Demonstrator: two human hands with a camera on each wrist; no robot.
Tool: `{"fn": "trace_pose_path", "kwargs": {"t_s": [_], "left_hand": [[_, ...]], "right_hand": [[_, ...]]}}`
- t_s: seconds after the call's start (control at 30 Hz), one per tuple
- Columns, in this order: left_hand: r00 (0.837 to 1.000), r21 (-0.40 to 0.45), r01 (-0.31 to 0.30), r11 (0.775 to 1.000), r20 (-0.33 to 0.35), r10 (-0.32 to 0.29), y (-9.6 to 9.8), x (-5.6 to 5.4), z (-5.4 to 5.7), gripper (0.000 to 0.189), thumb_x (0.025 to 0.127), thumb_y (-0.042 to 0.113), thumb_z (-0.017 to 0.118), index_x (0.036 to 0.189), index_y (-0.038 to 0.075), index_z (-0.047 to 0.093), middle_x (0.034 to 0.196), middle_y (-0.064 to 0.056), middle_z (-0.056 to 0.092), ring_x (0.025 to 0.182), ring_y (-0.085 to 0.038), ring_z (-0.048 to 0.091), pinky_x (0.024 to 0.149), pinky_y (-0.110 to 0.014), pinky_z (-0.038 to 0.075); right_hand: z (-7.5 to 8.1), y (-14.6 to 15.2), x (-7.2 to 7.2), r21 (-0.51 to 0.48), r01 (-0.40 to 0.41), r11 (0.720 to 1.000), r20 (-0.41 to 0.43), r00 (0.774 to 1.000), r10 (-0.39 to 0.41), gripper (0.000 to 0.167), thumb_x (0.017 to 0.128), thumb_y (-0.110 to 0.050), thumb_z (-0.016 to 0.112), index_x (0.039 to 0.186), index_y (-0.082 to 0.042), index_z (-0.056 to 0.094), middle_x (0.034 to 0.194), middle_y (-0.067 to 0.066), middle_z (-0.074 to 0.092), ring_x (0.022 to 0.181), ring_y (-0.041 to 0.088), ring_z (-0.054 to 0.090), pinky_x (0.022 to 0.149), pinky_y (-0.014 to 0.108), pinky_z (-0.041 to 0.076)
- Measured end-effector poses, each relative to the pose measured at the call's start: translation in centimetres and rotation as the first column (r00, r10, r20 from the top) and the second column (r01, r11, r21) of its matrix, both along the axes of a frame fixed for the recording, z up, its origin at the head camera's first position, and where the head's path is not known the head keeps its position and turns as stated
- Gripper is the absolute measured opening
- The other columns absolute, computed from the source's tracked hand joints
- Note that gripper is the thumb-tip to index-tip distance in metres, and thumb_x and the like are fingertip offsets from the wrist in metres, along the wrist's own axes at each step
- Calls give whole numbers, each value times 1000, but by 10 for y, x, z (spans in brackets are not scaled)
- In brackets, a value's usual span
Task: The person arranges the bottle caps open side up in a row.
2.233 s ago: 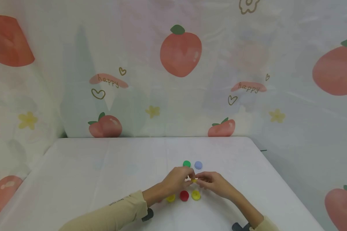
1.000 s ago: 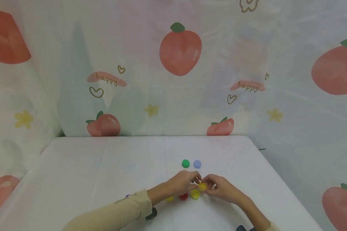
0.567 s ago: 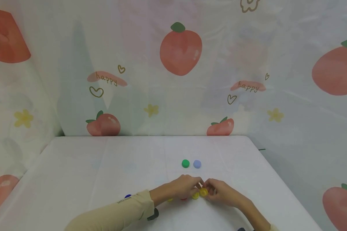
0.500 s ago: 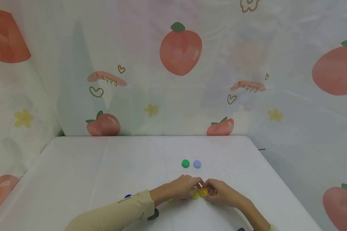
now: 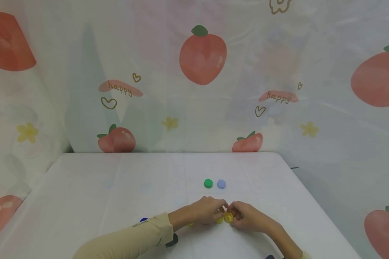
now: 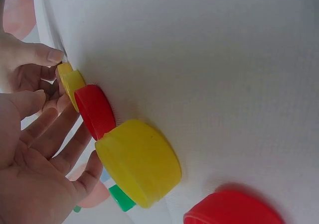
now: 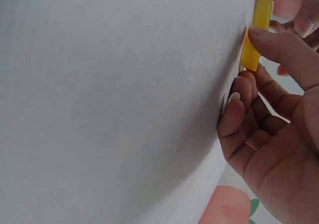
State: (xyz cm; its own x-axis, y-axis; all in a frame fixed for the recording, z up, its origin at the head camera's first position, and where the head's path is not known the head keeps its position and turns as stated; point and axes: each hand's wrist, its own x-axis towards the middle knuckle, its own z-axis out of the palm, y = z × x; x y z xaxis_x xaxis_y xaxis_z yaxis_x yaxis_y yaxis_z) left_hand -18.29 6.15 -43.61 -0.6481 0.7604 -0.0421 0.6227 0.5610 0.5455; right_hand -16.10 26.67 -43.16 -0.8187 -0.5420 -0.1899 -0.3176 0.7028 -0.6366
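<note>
With thumb and fingers my right hand [image 5: 247, 216] pinches a yellow bottle cap [image 5: 228, 217] low at the table, its hollow side up. Right beside it, to the left, lies another yellow cap [image 5: 219, 220]. My left hand [image 5: 205, 210] hovers along the row, fingers loosely extended and holding nothing; its fingertips are close to the caps, and contact is unclear. In the left wrist view the row continues with a red cap [image 6: 95, 112], a nearer yellow cap [image 6: 142, 164] and another red cap [image 6: 234, 210]. From the head, the left arm hides most of these.
Behind the hands, a green cap [image 5: 208, 183] and a light blue cap [image 5: 221, 184] stand side by side on the white table [image 5: 142, 172]. A dark blue cap [image 5: 144, 219] peeks out beyond the left sleeve [image 5: 129, 235]. A printed curtain [image 5: 201, 111] hangs behind the table.
Both hands have come nearer and slightly right. The yellow cap, earlier held between them in front of the green and light blue caps, is now down at the right end of the near row.
</note>
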Motion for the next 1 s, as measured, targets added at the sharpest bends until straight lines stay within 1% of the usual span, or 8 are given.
{"fn": "trace_pose_path", "kwargs": {"t_s": [0.13, 0.23, 0.33, 0.47, 0.57, 0.7, 0.87, 1.0], "left_hand": [[1000, 9, -27, 1000, 5, 27, -2, 1, 4, 25, 92, 19, 62, 116, 15, 61, 102, 6, 68, 84, 1, 60, 69, -14, 45], [998, 9, -69, 998, 9, 69, -3, 1, 4, 25, 91, 18, 64, 116, 15, 61, 101, 6, 68, 82, 1, 60, 68, -13, 45], [993, 12, -119, 993, 4, 119, -4, -1, 4, 25, 90, 19, 65, 115, 16, 61, 101, 6, 67, 81, 1, 60, 67, -12, 46], [984, 33, -176, 984, -10, 176, -9, -4, 2, 24, 90, 21, 66, 113, 15, 63, 102, 6, 66, 88, -2, 60, 73, -15, 47], [976, 54, -216, 975, -7, 216, -12, -6, 3, 24, 89, 22, 67, 112, 15, 64, 103, 5, 65, 91, -5, 60, 75, -17, 47], [964, 78, -267, 961, 1, 268, -18, -9, 10, 26, 87, 22, 69, 111, 13, 64, 103, 2, 64, 88, -8, 60, 72, -17, 48], [941, 103, -335, 937, -7, 337, -26, -16, 15, 29, 86, 21, 70, 112, 10, 64, 103, -4, 64, 89, -14, 59, 75, -22, 50], [921, 106, -387, 916, -7, 390, -31, -23, 13, 29, 87, 22, 69, 113, 10, 63, 102, -6, 62, 85, -14, 55, 76, -25, 50]], "right_hand": [[-1, 0, -2, -1, -3, 1000, 24, 1000, 3, 34, 82, -16, 72, 110, -5, 57, 87, -2, 56, 75, 12, 52, 64, 24, 46], [-2, 1, -4, -5, -5, 1000, 21, 1000, 5, 34, 85, -21, 70, 111, -4, 57, 86, -3, 56, 75, 11, 53, 64, 24, 47], [0, 1, -4, -6, -4, 1000, -14, 1000, 4, 32, 88, -26, 67, 111, -4, 57, 87, -4, 56, 76, 10, 53, 66, 25, 47], [4, 1, -6, 17, 18, 1000, -87, 996, -16, 35, 88, -31, 66, 110, -4, 58, 94, -3, 56, 80, 12, 52, 67, 25, 47], [8, 0, -9, 23, 38, 999, -142, 989, -34, 37, 88, -32, 66, 111, -4, 58, 100, 0, 56, 83, 13, 52, 68, 26, 47], [11, -4, -15, 11, 62, 998, -209, 976, -58, 33, 89, -25, 65, 112, -3, 57, 102, 3, 57, 83, 11, 54, 70, 25, 49], [11, -11, -28, -20, 76, 997, -287, 955, -79, 30, 88, -16, 66, 112, 0, 57, 98, 6, 58, 80, 12, 54, 70, 23, 50], [12, -19, -35, -33, 86, 996, -325, 941, -92, 29, 86, -11, 68, 110, 1, 57, 91, 3, 57, 79, 15, 53, 69, 23, 49]]}}
